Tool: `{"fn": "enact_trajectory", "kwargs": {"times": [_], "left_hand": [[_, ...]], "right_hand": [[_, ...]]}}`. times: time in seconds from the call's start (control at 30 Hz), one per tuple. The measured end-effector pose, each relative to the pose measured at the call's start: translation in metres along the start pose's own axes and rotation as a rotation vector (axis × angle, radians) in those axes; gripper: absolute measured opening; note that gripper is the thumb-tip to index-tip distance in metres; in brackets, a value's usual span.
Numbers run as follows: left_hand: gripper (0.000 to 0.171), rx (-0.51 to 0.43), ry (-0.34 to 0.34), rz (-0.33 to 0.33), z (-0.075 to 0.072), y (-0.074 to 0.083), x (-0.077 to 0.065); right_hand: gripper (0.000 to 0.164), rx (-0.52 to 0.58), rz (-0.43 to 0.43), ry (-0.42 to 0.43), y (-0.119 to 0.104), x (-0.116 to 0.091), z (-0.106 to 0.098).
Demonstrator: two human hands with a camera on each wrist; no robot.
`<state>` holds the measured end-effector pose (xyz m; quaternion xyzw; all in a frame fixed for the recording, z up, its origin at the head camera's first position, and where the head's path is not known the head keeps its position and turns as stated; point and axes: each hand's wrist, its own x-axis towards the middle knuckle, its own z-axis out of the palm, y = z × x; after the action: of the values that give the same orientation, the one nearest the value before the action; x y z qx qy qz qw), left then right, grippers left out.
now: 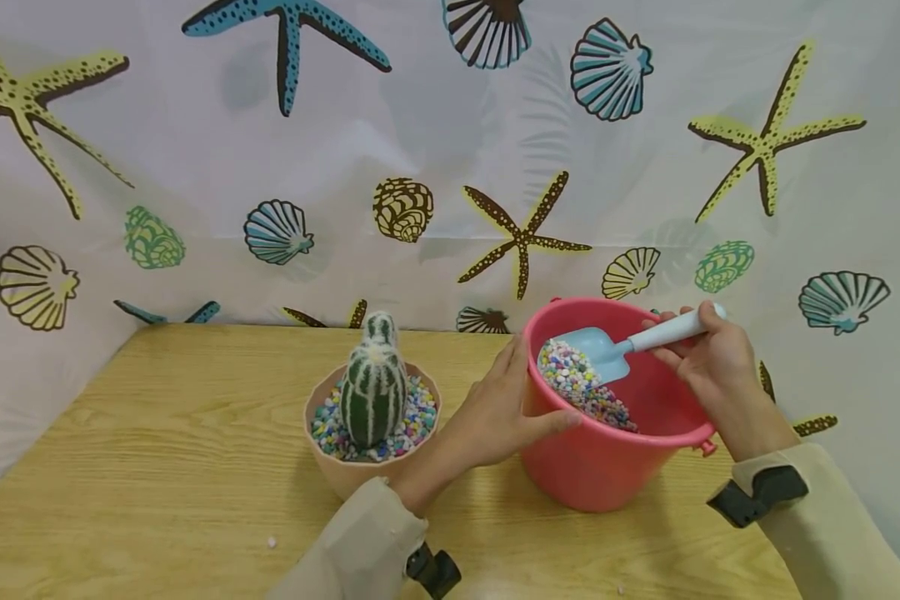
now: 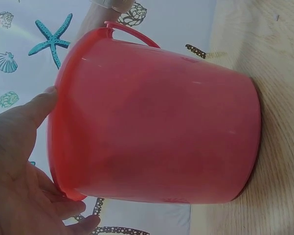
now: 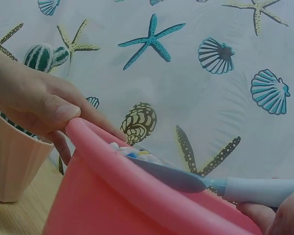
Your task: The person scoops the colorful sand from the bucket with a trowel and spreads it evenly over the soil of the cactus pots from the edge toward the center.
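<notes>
A pink bucket (image 1: 600, 471) stands on the table, slightly tipped, with colourful pebbles (image 1: 570, 371) inside. On its left side my left hand (image 1: 487, 417) grips the rim, thumb along the front edge and fingers around the far side. My right hand (image 1: 723, 367) holds a light blue hand shovel (image 1: 671, 330) by its pale handle. Inside the bucket, the shovel's blade (image 1: 607, 358) points left, with pebbles at its tip. In the right wrist view, pebbles (image 3: 134, 152) lie on the blade near the rim.
To the left, a peach flowerpot (image 1: 352, 475) holds a green cactus (image 1: 373, 392) ringed by coloured pebbles (image 1: 420, 408). One loose pebble (image 1: 272, 542) lies on the wooden table (image 1: 157, 467). A cloth (image 1: 450, 142) printed with shells and starfish hangs behind.
</notes>
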<state>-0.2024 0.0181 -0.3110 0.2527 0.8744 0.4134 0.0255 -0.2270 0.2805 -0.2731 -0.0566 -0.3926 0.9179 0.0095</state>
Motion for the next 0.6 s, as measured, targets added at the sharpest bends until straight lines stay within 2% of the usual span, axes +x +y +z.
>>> {"fn": "enact_trajectory", "kwargs": {"times": [0.33, 0.6], "left_hand": [[0.105, -0.05, 0.012, 0.012, 0.005, -0.001, -0.008], [0.097, -0.007, 0.015, -0.017, 0.003, -0.001, -0.011]], "right_hand": [[0.025, 0.086, 0.008, 0.033, 0.0, -0.002, -0.003], [0.027, 0.122, 0.014, 0.008, -0.001, -0.001, -0.003]]}}
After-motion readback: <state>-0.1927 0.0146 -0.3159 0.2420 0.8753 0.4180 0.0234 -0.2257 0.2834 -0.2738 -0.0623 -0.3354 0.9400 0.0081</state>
